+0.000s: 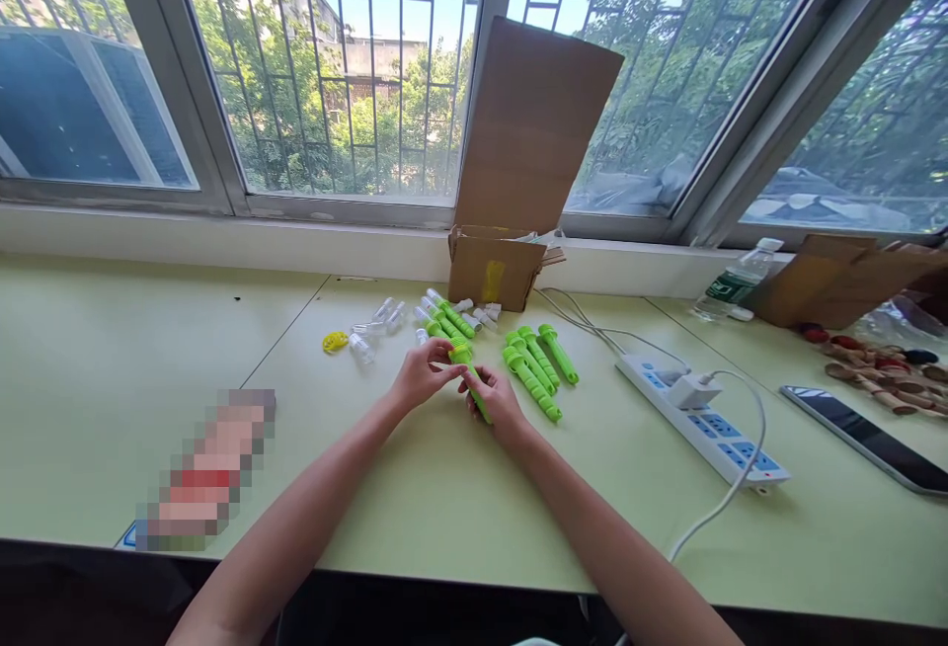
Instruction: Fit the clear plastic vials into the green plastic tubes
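Observation:
My right hand [498,399] is wrapped round a bright green plastic tube with a flared collar [460,354], whose lower end sticks out below the fingers. At the collar end, the fingers and thumb of my left hand [424,376] are pinched together on it; a yellowish ring seems to sit there, too small to make out. Just beyond my hands lie green tubes with clear caps [448,316]. To the right are several spiral-grooved green tubes [534,384]. Loose clear plastic caps [361,348] lie to the left, beside a small pile of yellow rubber bands [335,341].
An open cardboard box [489,271] stands against the window wall. On the right are a white power strip [700,419] with cables, a phone [863,437], a water bottle [737,281] and wooden pieces [874,379]. A blurred-out flat item [211,473] lies front left.

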Action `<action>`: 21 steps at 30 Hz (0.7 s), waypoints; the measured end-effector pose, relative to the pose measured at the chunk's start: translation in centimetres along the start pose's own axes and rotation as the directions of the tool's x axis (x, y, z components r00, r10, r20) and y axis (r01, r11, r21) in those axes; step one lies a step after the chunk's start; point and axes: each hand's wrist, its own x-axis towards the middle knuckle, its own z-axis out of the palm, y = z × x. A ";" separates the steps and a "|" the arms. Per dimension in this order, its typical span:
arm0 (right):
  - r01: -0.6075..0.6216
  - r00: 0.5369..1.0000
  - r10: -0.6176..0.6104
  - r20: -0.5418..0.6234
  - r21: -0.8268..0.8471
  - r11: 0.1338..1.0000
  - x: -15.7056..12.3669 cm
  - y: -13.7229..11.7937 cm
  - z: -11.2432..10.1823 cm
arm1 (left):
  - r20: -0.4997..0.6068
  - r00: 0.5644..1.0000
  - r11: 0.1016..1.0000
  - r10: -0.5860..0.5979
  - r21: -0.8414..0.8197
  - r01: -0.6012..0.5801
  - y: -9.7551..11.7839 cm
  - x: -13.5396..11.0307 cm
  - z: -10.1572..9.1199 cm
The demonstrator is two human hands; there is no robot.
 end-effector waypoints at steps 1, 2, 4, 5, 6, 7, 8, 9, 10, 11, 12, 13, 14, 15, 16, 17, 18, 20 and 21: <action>0.003 1.000 -0.003 0.009 -0.001 1.000 0.0 -0.1 0.0 | 0.000 1.000 1.000 0.000 0.000 0.000 0.0 0.0 0.0; 0.003 1.000 -0.003 0.021 -0.003 1.000 -0.1 -0.2 0.0 | 0.000 1.000 1.000 0.000 0.000 0.000 0.0 0.0 0.0; -0.001 0.999 0.001 0.050 -0.008 1.000 -0.1 -0.3 0.0 | 0.001 1.000 1.000 0.001 -0.003 -0.001 0.0 0.0 0.0; -0.005 0.998 0.006 0.062 -0.011 1.000 0.0 -0.4 0.0 | 0.002 1.000 1.000 0.002 -0.005 -0.002 0.0 0.1 0.0; -0.009 0.997 0.010 0.072 -0.013 1.000 0.0 -0.4 0.0 | 0.002 1.000 1.000 0.003 -0.007 -0.003 0.0 0.1 0.0; -0.012 0.997 0.013 0.077 -0.014 1.000 0.0 -0.4 0.0 | 0.002 1.000 1.000 0.004 -0.009 -0.004 0.0 0.1 -0.1; -0.014 0.997 0.015 0.080 -0.016 1.000 0.1 -0.4 0.0 | 0.001 1.000 1.000 0.004 -0.010 -0.004 0.0 0.1 -0.1; -0.017 0.996 0.018 0.082 -0.017 1.000 0.1 -0.4 0.0 | -0.001 1.000 1.000 0.003 -0.011 -0.003 0.0 0.1 -0.1; -0.024 0.996 0.025 0.082 -0.016 1.000 0.2 -0.3 0.0 | -0.004 1.000 1.000 0.002 -0.012 -0.002 0.0 0.1 0.0; -0.034 0.996 0.035 0.082 -0.012 0.999 0.2 -0.3 0.0 | -0.005 1.000 1.000 0.001 -0.011 -0.001 0.0 0.1 0.0; -0.047 0.996 0.047 0.082 -0.007 0.999 0.2 -0.4 -0.1 | -0.002 1.000 1.000 0.000 -0.012 0.000 0.0 0.0 0.0; -0.059 0.995 0.059 0.081 0.001 0.998 0.1 -0.4 -0.1 | 0.004 1.000 1.000 0.000 -0.015 0.000 0.1 0.0 0.0; -0.071 0.994 0.070 0.080 0.009 0.997 0.1 -0.4 -0.2 | 0.012 1.000 1.000 0.002 -0.018 -0.001 0.1 0.0 0.0; -0.079 0.994 0.077 0.079 0.015 0.997 0.0 -0.5 -0.2 | 0.018 1.000 1.000 0.004 -0.020 -0.003 0.1 -0.1 0.0; -0.081 0.994 0.080 0.074 0.014 0.997 0.0 -0.5 -0.2 | 0.022 1.000 1.000 0.006 -0.020 -0.005 0.2 -0.1 0.1; -0.080 0.995 0.079 0.064 0.011 0.997 -0.1 -0.5 -0.2 | 0.023 1.000 1.000 0.007 -0.017 -0.007 0.2 -0.1 0.1; -0.078 0.996 0.077 0.049 0.006 0.997 -0.1 -0.4 -0.2 | 0.022 1.000 1.000 0.009 -0.012 -0.008 0.2 -0.1 0.1; -0.075 0.997 0.075 0.014 -0.002 0.997 0.0 -0.3 -0.2 | 0.021 1.000 1.000 0.010 -0.004 -0.010 0.2 -0.1 0.2; -0.074 0.997 0.074 -0.001 -0.003 0.997 0.1 -0.1 -0.2 | 0.022 1.000 1.000 0.011 -0.001 -0.011 0.1 -0.1 0.2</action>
